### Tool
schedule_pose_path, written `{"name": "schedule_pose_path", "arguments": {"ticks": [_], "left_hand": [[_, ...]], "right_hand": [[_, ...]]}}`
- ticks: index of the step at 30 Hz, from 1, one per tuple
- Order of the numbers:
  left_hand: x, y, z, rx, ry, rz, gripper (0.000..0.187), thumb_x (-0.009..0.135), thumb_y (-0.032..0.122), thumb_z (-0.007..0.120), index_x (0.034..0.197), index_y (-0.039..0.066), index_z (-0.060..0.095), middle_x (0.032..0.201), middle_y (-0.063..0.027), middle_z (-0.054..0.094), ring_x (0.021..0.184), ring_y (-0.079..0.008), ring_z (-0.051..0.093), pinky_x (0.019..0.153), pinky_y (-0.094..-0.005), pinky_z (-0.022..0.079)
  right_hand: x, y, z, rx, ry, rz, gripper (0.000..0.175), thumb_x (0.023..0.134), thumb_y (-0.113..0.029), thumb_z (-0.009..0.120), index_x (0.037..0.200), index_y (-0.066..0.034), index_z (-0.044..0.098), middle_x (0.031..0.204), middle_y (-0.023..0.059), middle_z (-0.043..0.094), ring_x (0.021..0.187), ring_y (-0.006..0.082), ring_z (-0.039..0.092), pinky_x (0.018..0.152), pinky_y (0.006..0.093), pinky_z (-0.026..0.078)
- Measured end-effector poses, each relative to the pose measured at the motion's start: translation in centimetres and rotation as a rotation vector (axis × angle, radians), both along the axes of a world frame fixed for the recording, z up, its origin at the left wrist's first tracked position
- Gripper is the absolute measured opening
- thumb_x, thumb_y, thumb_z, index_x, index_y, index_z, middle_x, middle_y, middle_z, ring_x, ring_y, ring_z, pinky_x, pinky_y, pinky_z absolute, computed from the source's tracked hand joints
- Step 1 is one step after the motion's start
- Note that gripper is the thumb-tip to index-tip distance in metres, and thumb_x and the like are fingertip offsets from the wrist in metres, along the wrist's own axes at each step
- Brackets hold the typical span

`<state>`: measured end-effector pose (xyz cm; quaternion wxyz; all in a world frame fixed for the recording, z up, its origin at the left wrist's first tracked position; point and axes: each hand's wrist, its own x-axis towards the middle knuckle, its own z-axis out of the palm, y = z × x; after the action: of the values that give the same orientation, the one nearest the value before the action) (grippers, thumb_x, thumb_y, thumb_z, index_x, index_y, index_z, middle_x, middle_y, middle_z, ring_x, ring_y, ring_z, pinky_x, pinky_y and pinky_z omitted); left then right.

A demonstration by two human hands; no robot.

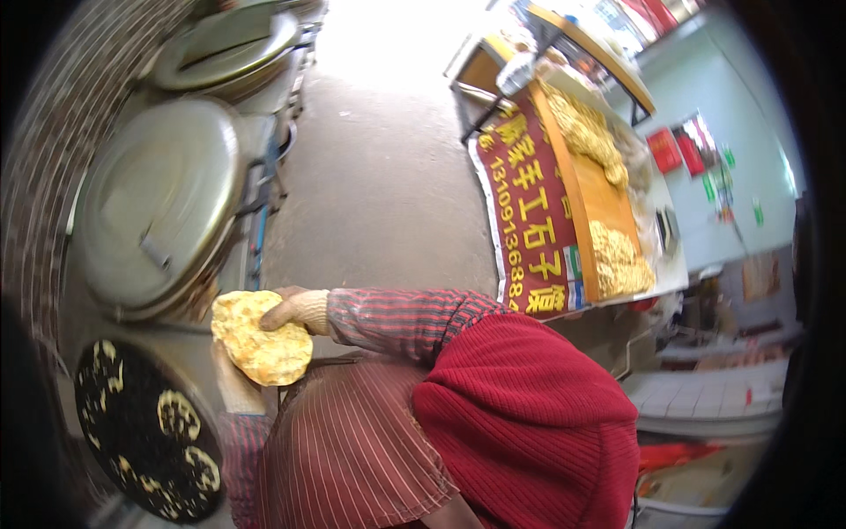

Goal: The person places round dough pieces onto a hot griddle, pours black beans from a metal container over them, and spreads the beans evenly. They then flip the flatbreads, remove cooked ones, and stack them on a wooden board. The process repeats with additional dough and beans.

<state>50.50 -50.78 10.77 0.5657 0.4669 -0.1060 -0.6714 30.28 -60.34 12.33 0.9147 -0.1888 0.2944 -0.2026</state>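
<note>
A round, golden flatbread (258, 337) with a bumpy surface is held up between both hands, in front of the striped apron. My right hand (294, 311), in a cream knitted glove, grips its upper right part, thumb over the face. My left hand (231, 377), also gloved, holds its lower left edge; its fingers are mostly hidden behind the bread. At the lower left, close to my left forearm, lies a round pan of small dark stones (145, 430), with pale dough or flatbread showing in patches among them.
A large round metal lid (162, 205) with a handle lies beyond the pan, and another lidded round pan (228, 53) stands farther off. Brickwork (46, 159) runs along the left. Across the floor (377, 172), a table with a printed banner (529, 218) bears piled flatbreads (618, 264).
</note>
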Motion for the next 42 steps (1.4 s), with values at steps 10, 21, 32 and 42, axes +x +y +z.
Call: {"name": "schedule_pose_path", "arguments": {"ticks": [10,21,32,42], "left_hand": [[-24.2,-6.8,-6.6,0.382,-0.277,-0.511,0.045,0.1,0.032,0.065,0.137,0.01,0.055,0.124,-0.0163,0.062,0.106,-0.0343,0.065,0.088,-0.0497,0.058],[-27.9,-8.7,-1.6,0.408,-0.425,-0.381,0.029,0.103,0.027,0.06,0.124,0.007,0.057,0.107,-0.0146,0.068,0.086,-0.026,0.067,0.069,-0.0374,0.058],[-16.7,1.7,-3.0,0.391,-0.481,-0.169,0.027,0.098,0.03,0.065,0.116,0.009,0.066,0.094,-0.0067,0.069,0.077,-0.0188,0.066,0.063,-0.0306,0.051],[4.0,20.9,-3.6,0.393,-1.197,0.068,0.032,0.096,0.036,0.063,0.112,0.01,0.073,0.112,-0.0156,0.072,0.108,-0.0328,0.068,0.094,-0.0414,0.052]], "right_hand": [[-51.8,2.0,-16.3,0.145,0.081,-1.156,0.057,0.093,-0.016,0.074,0.143,-0.0023,0.051,0.135,0.0176,0.064,0.123,0.0358,0.063,0.109,0.0561,0.05],[-89.7,-3.8,-1.9,0.193,0.697,-1.979,0.061,0.096,-0.045,0.07,0.14,-0.0084,0.048,0.135,0.0206,0.053,0.113,0.0315,0.057,0.081,0.0479,0.057],[-59.1,-15.8,-20.4,0.194,0.715,-0.919,0.06,0.105,-0.044,0.052,0.151,-0.0082,0.04,0.149,0.0168,0.053,0.121,0.0274,0.058,0.085,0.0409,0.052],[3.8,1.6,-8.5,-0.655,0.368,0.598,0.031,0.099,-0.023,0.069,0.114,0.0032,0.066,0.087,0.0087,0.072,0.071,0.0155,0.067,0.064,0.0302,0.054]]}}
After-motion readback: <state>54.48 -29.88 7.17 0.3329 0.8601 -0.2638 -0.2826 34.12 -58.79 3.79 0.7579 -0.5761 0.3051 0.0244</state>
